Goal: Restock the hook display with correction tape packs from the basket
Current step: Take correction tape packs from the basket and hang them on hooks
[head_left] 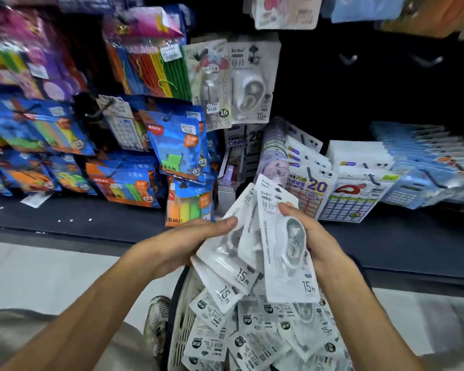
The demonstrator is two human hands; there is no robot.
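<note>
Restocking barely begun, by appearance: only one matching correction tape pack (253, 81) seen hanging on the hook display, with empty hooks (348, 59) on the dark panel to its right. Basket (178, 314) below heaped with packs, so most of the work judged outstanding. Fanned bunch of correction tape packs (252, 253) held above basket, between both hands. Left hand (193, 243) gripping the fan's left side, thumb on top; right hand (310, 241) pinching the front pack, fingers curled round its edge. Long axes near upright, hang-hole ends pointing up toward display, "15m" ends down.
</note>
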